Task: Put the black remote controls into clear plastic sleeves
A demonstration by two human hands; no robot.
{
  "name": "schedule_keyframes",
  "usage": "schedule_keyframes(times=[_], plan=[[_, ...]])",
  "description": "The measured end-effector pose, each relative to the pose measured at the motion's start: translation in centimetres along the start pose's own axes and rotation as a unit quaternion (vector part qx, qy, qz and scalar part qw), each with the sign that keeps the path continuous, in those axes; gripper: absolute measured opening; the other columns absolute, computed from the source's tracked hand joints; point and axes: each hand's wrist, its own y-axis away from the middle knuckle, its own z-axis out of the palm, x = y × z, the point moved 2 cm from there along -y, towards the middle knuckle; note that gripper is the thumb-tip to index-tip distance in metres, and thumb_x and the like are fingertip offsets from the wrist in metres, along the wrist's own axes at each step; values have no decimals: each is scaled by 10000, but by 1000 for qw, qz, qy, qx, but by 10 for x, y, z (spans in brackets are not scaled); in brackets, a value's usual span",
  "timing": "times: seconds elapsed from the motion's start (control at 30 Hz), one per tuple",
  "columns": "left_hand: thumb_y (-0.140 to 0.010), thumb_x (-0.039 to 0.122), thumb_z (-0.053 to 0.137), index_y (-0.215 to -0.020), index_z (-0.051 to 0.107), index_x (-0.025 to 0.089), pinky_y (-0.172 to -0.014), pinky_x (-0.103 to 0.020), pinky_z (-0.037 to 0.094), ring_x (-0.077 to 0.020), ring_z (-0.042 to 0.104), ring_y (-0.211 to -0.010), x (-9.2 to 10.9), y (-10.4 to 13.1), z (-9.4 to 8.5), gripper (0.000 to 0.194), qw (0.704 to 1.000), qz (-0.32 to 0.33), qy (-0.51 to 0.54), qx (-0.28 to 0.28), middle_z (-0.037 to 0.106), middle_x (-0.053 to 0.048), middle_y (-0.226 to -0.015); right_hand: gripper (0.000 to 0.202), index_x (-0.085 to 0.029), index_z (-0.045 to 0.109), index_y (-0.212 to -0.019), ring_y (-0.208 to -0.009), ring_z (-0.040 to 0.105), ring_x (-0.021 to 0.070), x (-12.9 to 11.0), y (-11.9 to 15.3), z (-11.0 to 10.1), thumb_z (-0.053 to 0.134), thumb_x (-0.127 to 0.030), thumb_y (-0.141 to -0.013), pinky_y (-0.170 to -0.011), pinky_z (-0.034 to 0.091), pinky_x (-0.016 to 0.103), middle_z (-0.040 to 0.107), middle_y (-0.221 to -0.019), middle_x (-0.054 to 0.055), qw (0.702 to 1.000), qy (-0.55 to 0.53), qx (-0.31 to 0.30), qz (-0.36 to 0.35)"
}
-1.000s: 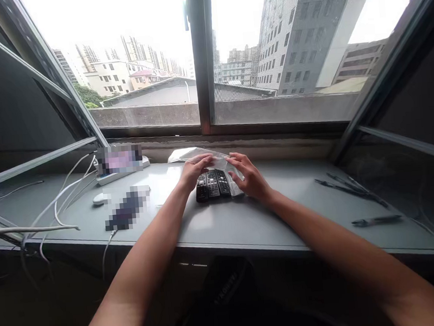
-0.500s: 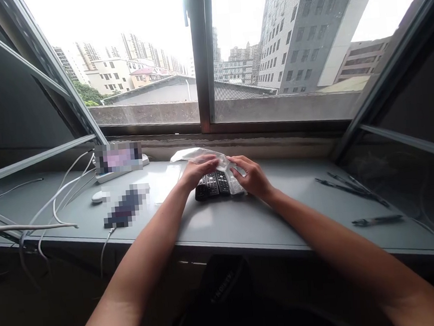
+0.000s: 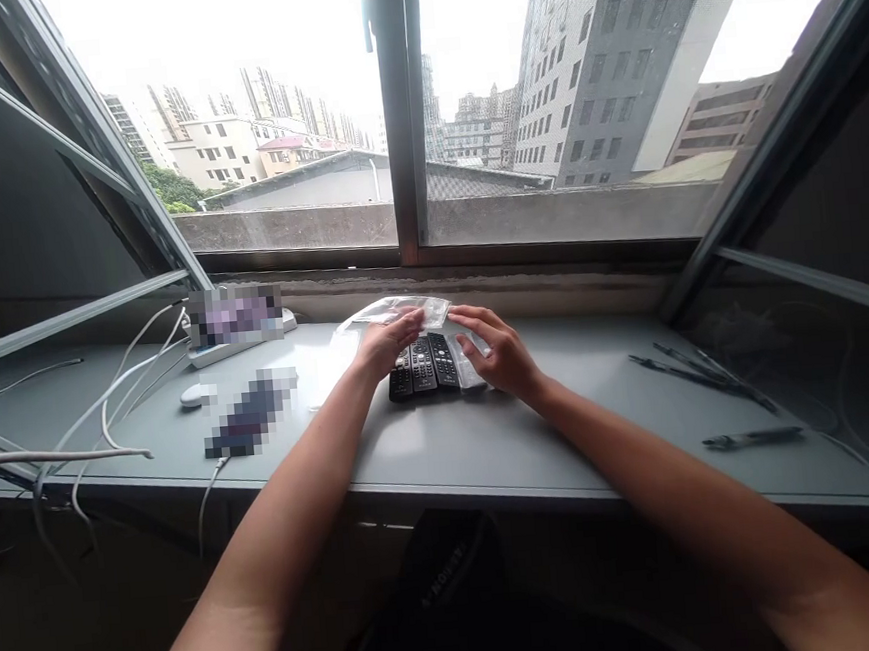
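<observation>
In the head view, the left hand is gripping clear plastic film between thumb and fingers. The right hand is curving loosely open—thumb apart, fingertips reaching the film's edge. Black remote controls are lying side by side on the counter—between and just below both hands.

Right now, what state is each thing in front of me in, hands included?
Left hand, thumb and fingers pinching the clear bag.
Right hand, thumb apart from fingers, by the bag's edge.
Clear bag, lifted at the left hand.
Black remotes, side by side, buttons up.
Pen, lying flat.
Blurred device, cable at its near end.
</observation>
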Motion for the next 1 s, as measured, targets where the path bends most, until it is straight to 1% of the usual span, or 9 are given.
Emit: schedule_keyframes(times=[0.17,0.27,0.37,0.53,0.63,0.7,0.83,0.93,1.0], plan=[[-785,336,1003,-1083,834,187,-983,-320,573,-229,775,-1086,-3,-1,-1,374,1000,3,-22,-16,827,-114,-1127,420,-307,687,-1500,-1372,652,333,-1,0,2,609,-244,-1092,-1209,548,595,707,-1453,114,1000,8,-12,-1],[-788,356,1003,-1112,831,184,-1034,-337,567,-237,765,-1144,-3,0,-1,405,999,5,-33,-21,819,-124,-1160,408,-284,699,-1487,-1325,658,349,1,2,4,633,-286,-1085,-1172,567,587,685,-1392,145,1000,14,-12,11],[-783,365,1009,-1114,830,189,-1025,-332,574,-227,764,-1126,-2,2,1,416,999,2,-42,-25,820,-113,-1146,417,-272,702,-1488,-1274,663,355,4,4,5,646,-335,-1080,-1123,592,574,640,-1364,159,999,16,-20,29],[-776,372,1012,-1106,829,188,-933,-306,585,-211,766,-1030,0,7,8,420,997,1,-65,-51,816,-90,-1064,401,-250,721,-1449,-1255,653,357,6,5,8,653,-377,-1074,-1105,599,572,620,-1350,166,998,21,-30,42],[-774,372,1010,-1088,833,177,-916,-318,585,-213,763,-997,1,11,12,409,995,3,-79,-57,810,-102,-1046,393,-246,732,-1434,-1282,651,360,5,4,7,665,-373,-1068,-1120,594,577,633,-1370,171,999,17,-25,37],[-777,383,1005,-1074,834,178,-917,-328,584,-213,763,-987,2,13,13,400,996,10,-78,-50,810,-110,-1053,391,-268,734,-1442,-1333,638,363,4,3,6,665,-366,-1070,-1160,569,599,652,-1418,160,999,8,-27,30],[-776,421,995,-1062,840,190,-936,-344,593,-223,766,-993,3,15,14,399,994,25,-90,-58,815,-120,-1085,405,-310,716,-1477,-1456,576,365,4,2,8,663,-368,-1079,-1234,500,655,653,-1547,125,998,-9,-57,5],[-788,448,982,-1080,849,205,-964,-363,603,-241,769,-1037,3,15,14,403,990,26,-108,-81,816,-120,-1121,482,-285,671,-1536,-1513,542,367,5,3,10,698,-400,-1069,-1263,471,658,652,-1570,138,997,-14,-71,-11],[-798,466,976,-1090,849,201,-963,-366,609,-256,773,-1057,2,13,13,415,991,20,-104,-79,818,-132,-1133,465,-256,700,-1503,-1545,516,373,6,4,10,708,-416,-1067,-1273,464,649,641,-1582,157,997,-13,-70,-6]])
